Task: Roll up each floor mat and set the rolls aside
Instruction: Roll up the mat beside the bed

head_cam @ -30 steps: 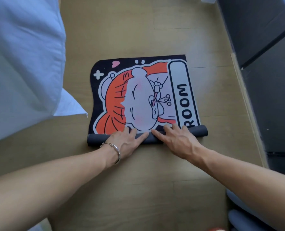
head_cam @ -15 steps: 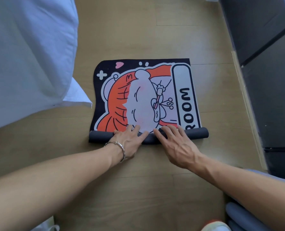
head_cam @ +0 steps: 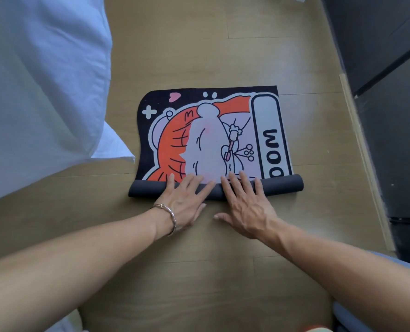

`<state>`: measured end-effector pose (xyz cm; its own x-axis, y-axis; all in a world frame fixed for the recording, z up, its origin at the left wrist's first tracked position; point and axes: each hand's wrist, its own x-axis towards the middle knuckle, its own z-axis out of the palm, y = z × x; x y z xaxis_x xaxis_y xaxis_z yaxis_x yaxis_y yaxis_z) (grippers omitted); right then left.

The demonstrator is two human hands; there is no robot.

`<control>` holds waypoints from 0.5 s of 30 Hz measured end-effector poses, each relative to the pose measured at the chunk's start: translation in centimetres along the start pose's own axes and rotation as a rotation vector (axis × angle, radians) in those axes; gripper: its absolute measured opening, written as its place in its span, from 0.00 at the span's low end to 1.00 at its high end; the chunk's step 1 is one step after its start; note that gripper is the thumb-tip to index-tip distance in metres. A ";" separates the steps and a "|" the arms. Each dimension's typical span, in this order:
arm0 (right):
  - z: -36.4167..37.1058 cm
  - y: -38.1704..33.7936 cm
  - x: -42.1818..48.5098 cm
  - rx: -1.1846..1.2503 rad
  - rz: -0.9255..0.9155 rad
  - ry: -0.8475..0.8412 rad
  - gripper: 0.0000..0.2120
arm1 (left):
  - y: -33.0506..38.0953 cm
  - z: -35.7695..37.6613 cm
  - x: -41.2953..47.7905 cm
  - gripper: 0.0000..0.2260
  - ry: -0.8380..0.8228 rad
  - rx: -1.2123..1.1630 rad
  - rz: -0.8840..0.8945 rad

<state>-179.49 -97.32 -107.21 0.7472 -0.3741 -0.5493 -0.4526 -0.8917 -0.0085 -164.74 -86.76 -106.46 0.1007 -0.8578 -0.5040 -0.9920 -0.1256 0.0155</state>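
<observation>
Both forearms reach forward and down from the bottom corners of the view, converging toward the middle. The left hand [head_cam: 184, 200] lies flat, palm down, fingers straight and slightly fanned, draped over the roll [head_cam: 280, 186] so that the fingertips land on the printed face beyond it. A thin metal bracelet [head_cam: 172, 216] circles that wrist. The right hand [head_cam: 245, 204] sits just beside it in the same flat pose, fingers straight and a little apart across the roll, thumb splayed out to the left over the floor [head_cam: 199, 44]. Neither hand curls around anything; both press with open palms.

White bedding [head_cam: 43, 80] fills the left side, one corner hanging close to the left edge of the floor mat [head_cam: 211, 140] (whether it touches cannot be told). A dark cabinet [head_cam: 379, 44] runs along the right, well clear of the mat. Nothing lies on the mat's flat part beyond the fingers.

The floor mat lies on the wooden floor at the centre. Its near end is wound into a dark grey roll whose long axis runs left to right across the view. The unrolled part stretches away from the person, showing an orange and white cartoon on black, with sideways letters along the right edge.
</observation>
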 end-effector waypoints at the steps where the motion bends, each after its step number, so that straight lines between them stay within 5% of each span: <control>1: -0.4 0.2 0.6 0.006 0.005 0.001 0.43 | 0.2 0.3 -0.2 0.28 0.000 0.041 0.024; 8: -1.7 1.2 2.5 0.019 0.010 0.010 0.43 | 0.5 0.4 1.8 0.31 -0.023 0.042 -0.067; 15: -0.2 1.1 1.3 -0.037 -0.052 0.201 0.41 | -1.0 -0.7 4.6 0.32 -0.078 -0.045 -0.141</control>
<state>-178.91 -98.84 -107.80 0.8527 -0.3675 -0.3713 -0.3956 -0.9184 0.0005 -163.24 -90.95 -108.16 0.2303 -0.7889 -0.5698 -0.9639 -0.2652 -0.0225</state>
